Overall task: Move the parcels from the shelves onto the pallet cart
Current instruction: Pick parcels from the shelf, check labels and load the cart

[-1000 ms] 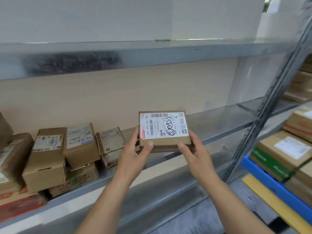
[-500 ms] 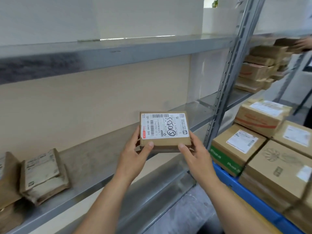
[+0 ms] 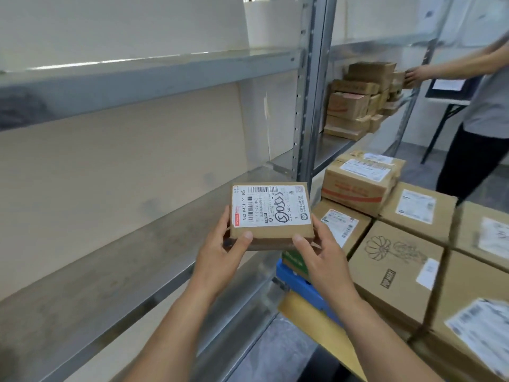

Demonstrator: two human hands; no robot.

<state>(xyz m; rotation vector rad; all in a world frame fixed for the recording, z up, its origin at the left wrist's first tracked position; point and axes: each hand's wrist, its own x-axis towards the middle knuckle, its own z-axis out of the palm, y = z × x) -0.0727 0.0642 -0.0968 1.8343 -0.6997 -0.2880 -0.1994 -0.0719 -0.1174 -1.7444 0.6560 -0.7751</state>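
Holding parcel [image 3: 271,213]: left hand [image 3: 220,255], right hand [image 3: 322,256] (cart [image 3: 298,282] seemingly beside).

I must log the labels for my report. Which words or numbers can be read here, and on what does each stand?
"642 H431 00 105": white label on the parcel held by the left hand and right hand.
Black marker scrawl on that label: cannot be read surely.
Small print there, labels on the cart boxes, stamp on the flower box: too blurred.
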